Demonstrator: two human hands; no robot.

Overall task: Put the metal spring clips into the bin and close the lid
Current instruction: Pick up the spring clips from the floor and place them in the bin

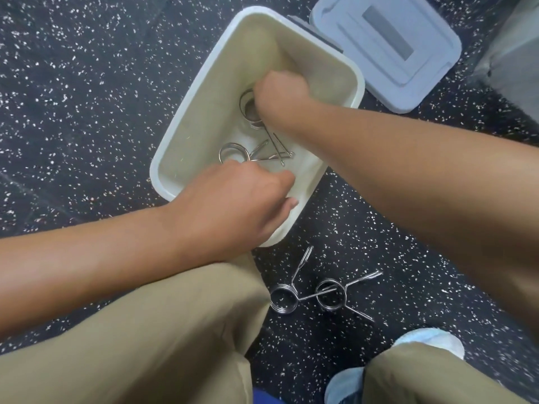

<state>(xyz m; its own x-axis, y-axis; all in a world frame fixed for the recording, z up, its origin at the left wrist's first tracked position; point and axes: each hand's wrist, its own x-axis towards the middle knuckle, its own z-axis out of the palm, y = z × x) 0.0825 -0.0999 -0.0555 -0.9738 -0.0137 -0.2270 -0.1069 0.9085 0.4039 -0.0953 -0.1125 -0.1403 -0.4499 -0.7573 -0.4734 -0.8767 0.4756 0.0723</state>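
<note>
A speckled floor (73, 83) carries an open bin (186, 147), its lid (408, 53) lying just beside it. The right hand (280, 94) reaches inside, grip clenched on a clip (249, 112). The left hand (233, 205) covers the near rim; its grip cannot be told. Another clip (233, 153) lies inside; two clips (306, 295) lie on the floor between the knees.

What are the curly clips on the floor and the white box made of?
The clips look like shiny steel wire: silvery, coiled, with bright glints. The box looks like smooth plastic, cream-white with rounded, moulded edges. The floor seems rubbery: dull black with white specks.
</note>
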